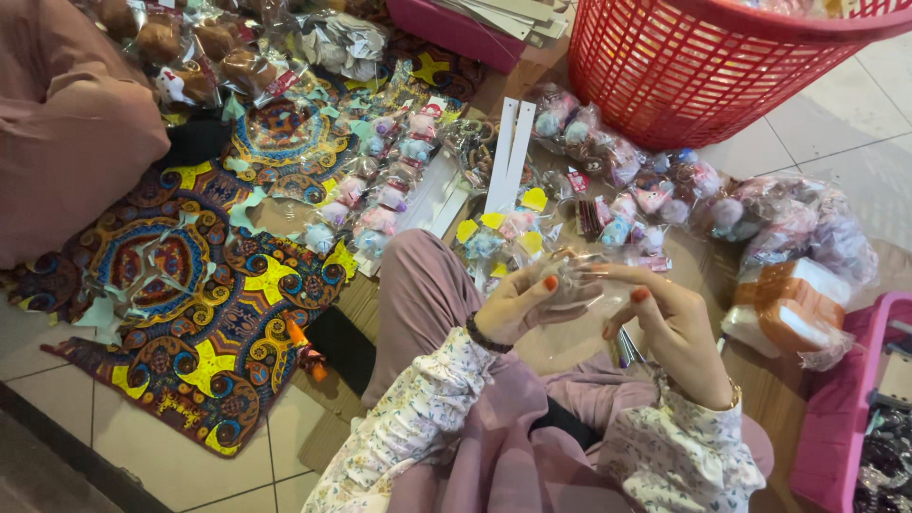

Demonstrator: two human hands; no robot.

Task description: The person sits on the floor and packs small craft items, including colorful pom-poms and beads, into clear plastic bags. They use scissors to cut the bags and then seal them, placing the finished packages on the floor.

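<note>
Little open room is left on the floor [836, 133]: bare tile is seen only at the lower left and at the upper right beside the red basket [722, 66], while the patterned cloth [190, 285] is spread across the left, its near edge lying ragged over the tiles. A pink tray [836, 418] is set against the right edge, its dark contents too blurred to tell, and a pink box [456, 28] holding white card strips is seen at the top. The red basket is cut off by the frame, and only a pale glimpse of its contents shows. Small packed plush toys [380, 190] are laid in rows between cloth and lap, and more bagged toys [788, 223] are heaped on the right. A clear plastic bag [575, 280] is held up above the lap, between the two hands; it is crinkled, glossy and transparent, and what is inside cannot be made out. The left hand [518, 304] is closed on its left side with thumb and fingers pinched, and the right hand [670, 318] is curled around its right edge.
</note>
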